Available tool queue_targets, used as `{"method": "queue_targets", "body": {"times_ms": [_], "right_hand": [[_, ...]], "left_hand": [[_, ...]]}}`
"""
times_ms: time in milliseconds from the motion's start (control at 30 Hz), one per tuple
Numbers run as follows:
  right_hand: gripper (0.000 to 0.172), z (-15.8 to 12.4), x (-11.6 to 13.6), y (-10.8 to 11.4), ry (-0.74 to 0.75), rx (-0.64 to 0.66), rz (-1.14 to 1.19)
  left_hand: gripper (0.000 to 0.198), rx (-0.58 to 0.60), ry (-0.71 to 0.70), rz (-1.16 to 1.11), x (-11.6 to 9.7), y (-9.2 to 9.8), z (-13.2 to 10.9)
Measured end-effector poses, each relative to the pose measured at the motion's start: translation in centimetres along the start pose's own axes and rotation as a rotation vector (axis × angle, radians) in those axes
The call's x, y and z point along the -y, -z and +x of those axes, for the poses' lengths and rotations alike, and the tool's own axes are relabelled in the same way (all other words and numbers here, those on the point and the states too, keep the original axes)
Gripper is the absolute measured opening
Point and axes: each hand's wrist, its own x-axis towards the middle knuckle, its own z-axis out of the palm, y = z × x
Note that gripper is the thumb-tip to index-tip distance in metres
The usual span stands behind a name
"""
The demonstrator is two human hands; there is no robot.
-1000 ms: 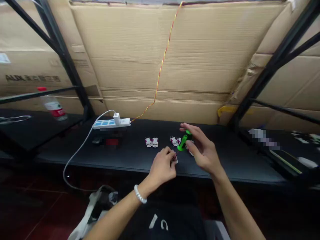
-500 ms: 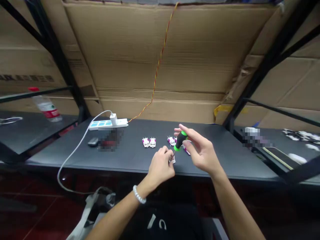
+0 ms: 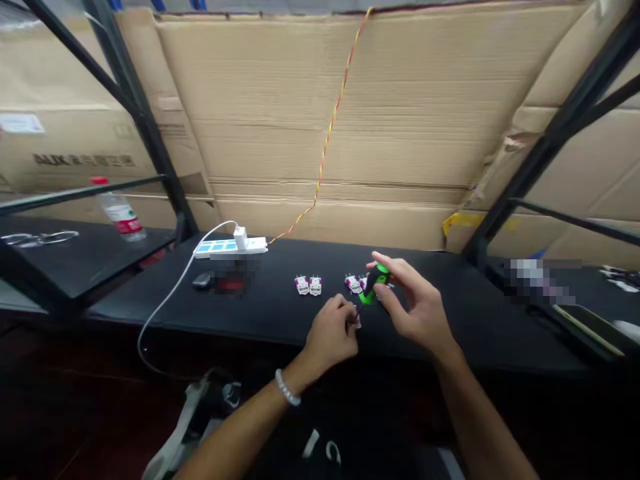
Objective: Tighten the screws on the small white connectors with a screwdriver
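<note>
Screwdriver (image 3: 378, 281)'s pinched in my right hand (image 3: 417, 303), slanting near-left toward a small white part (image 3: 358, 322) my left hand (image 3: 331, 331) clamps, near edge of the table (image 3: 270, 307), probably so it won't twist.

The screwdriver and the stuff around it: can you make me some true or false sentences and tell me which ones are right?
1. The right hand holds the screwdriver. True.
2. The bottle has a red cap. True.
3. The left hand holds the bottle. False: it holds a small white part.
4. The twisted wire is red and yellow. True.
5. Nothing is plugged into the power strip. False: a white plug is.
</note>
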Motion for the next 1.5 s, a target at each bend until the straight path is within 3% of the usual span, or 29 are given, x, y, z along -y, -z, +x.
{"method": "queue_targets", "body": {"times_ms": [133, 300, 367, 567, 733, 933, 1067, 1167, 1267, 1333, 1500], "right_hand": [[0.045, 0.0, 0.5, 0.3, 0.004, 0.051, 0.06], [0.034, 0.3, 0.6, 0.3, 0.011, -0.051, -0.126], [0.038, 0.2, 0.4, 0.2, 0.016, -0.069, -0.177], [0.044, -0.4, -0.6, -0.7, 0.01, -0.012, 0.146], [0.037, -0.1, -0.4, -0.7, 0.035, -0.119, -0.072], [0.042, 0.7, 0.6, -0.2, 0.018, 0.029, 0.033], [0.028, 1.3, 0.8, -0.2, 0.051, -0.086, -0.152], [0.036, 1.2, 0.6, -0.2, 0.053, -0.043, -0.163], [0.045, 0.8, 0.2, -0.5, -0.024, 0.048, 0.015], [0.041, 0.7, -0.2, -0.7, -0.053, 0.029, 0.076], [0.04, 0.8, -0.1, -0.6, 0.002, -0.023, -0.08]], "left_hand": [[0.016, 0.003, 0.004, -0.027, 0.0, 0.1, 0.0], [0.017, -0.004, -0.017, 0.031, -0.2, 0.0, -0.2], [0.017, 0.0, -0.035, 0.067, -0.2, -0.1, -0.3], [0.017, 0.017, -0.037, 0.114, -0.2, -0.1, -0.3], [0.016, 0.023, -0.047, 0.147, -0.2, -0.1, -0.4], [0.014, 0.032, -0.069, 0.186, -0.5, -0.1, -0.4], [0.016, 0.04, -0.052, 0.18, -0.5, 0.1, -0.4], [0.017, 0.048, -0.04, 0.179, -0.7, 0.2, -0.4], [0.016, 0.048, -0.036, 0.166, -0.8, 0.3, -0.3], [0.015, 0.05, -0.032, 0.152, -0.8, 0.3, -0.3], [0.017, 0.046, -0.03, 0.159, -0.7, 0.2, -0.3]]}}
